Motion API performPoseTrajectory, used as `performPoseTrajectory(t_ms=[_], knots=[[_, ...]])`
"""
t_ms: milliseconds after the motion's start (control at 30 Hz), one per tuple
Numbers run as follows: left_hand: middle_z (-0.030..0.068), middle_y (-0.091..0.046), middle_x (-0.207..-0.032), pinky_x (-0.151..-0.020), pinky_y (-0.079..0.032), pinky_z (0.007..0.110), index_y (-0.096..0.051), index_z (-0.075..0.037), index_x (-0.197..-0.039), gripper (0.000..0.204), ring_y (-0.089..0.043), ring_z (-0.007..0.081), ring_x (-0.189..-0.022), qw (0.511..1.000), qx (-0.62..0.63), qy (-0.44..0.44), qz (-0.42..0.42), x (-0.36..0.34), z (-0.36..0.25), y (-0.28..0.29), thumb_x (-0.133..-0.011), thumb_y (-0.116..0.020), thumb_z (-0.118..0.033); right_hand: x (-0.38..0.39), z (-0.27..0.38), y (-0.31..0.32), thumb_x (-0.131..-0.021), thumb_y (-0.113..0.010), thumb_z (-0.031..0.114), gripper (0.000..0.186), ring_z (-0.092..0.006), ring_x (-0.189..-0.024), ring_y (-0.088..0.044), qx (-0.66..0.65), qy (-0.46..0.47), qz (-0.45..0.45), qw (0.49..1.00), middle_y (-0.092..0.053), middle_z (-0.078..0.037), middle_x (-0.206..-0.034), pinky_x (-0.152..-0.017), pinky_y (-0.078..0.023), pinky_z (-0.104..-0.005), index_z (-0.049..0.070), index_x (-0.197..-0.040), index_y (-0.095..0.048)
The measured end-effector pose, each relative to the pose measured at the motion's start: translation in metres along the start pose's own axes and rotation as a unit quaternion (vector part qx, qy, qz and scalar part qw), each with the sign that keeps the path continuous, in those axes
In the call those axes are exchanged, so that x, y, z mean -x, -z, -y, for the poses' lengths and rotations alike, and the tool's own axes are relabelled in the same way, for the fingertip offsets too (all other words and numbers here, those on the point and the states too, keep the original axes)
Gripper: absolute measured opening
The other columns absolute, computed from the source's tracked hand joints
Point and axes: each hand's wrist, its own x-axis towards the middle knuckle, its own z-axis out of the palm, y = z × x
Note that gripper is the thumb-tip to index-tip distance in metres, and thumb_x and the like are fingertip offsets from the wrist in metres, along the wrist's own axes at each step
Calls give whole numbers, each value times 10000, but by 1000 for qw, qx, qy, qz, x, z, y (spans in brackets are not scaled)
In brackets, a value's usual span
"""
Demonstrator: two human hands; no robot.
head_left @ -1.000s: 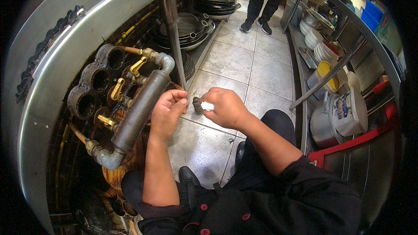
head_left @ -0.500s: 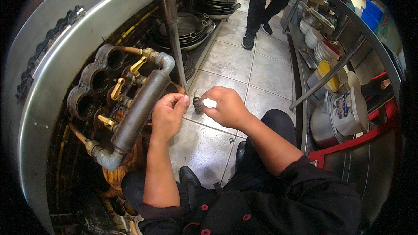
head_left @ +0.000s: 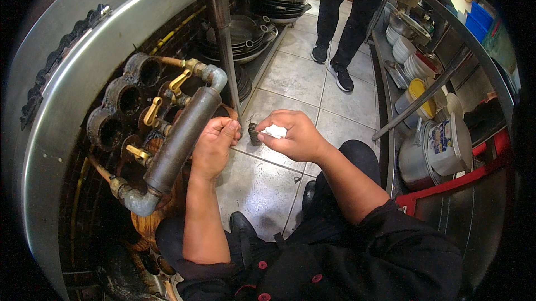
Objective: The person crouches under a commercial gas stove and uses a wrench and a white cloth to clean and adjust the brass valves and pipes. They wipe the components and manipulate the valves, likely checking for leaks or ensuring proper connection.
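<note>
In the middle of the view, my left hand (head_left: pixel 215 147) is closed, with thumb and fingertips pinched together. Whatever it holds is too small to make out. Just across from it, my right hand (head_left: pixel 298 136) grips a crumpled white wad (head_left: pixel 275 131), which looks like paper or cloth. By the right fingertips is a short dark ridged cylinder (head_left: pixel 254 135), partly hidden; I cannot tell whether the fingers hold it. A thin strand shows near those fingertips. Close on the left is a burner assembly with a thick dark pipe (head_left: pixel 181 136) and brass valves (head_left: pixel 152 112).
A steel counter edge (head_left: pixel 72 72) curves around the left. Stacked pans (head_left: pixel 243 33) rest on a low shelf behind a metal leg (head_left: pixel 223 39). At right, shelving holds bowls (head_left: pixel 416 66), a yellow-lidded tub (head_left: pixel 417 99) and a large pot (head_left: pixel 416 159). A person in dark trousers (head_left: pixel 357 16) stands ahead.
My left thumb and fingers have shifted their pinch slightly. More of the white wad shows in my right hand. The other person has stepped closer with one foot.
</note>
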Motion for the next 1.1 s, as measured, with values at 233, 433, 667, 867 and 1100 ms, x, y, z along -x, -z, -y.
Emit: performPoseTrajectory(t_ms=[233, 433, 667, 867, 1100], knots=[[8, -585, -765, -638, -428, 201, -592, -24, -930, 168, -510, 68, -678, 1000, 29, -3, -1, 0, 3, -1, -929, -580, -191, 0, -2, -2, -773, -681, 159, 130, -282, -755, -627, -12, 15, -5, 1000, -643, -127, -779, -704, -489, -344, 50, -844, -669], [2, -579, -750, -630, -425, 199, -601, -28, -903, 179, -508, 67, -670, 999, 40, 9, 15, -2, 6, 0, -931, -579, -203, 0, -2, -2, -793, -675, 164, 128, -270, -749, -628, -30, 22, 7, 999, -645, -126, -782, -695, -489, -339, 47, -844, -670], [1, -582, -747, -633, -431, 205, -608, -30, -897, 185, -514, 70, -672, 997, 72, 12, 26, -3, 11, 1, -933, -578, -209, 0, 0, -2, -806, -677, 170, 141, -239, -754, -626, -92, -23, 32, 995, -648, -117, -801, -705, -484, -324, 42, -865, -676], [2, -587, -774, -628, -434, 202, -595, -36, -927, 180, -521, 67, -680, 998, 59, 0, 17, -3, 9, 1, -932, -582, -216, 0, -2, -1, -811, -668, 95, 120, -196, -754, -632, -15, 20, 2, 1000, -659, -98, -830, -703, -483, -295, 15, -899, -671], [-2, -578, -752, -612, -427, 192, -592, -49, -910, 173, -517, 65, -674, 995, 96, 16, 35, -5, 16, 4, -928, -589, -221, 2, 0, -3, -811, -679, 157, 145, -209, -749, -628, -99, -64, 15, 993, -645, -114, -797, -699, -484, -310, 28, -875, -665]])
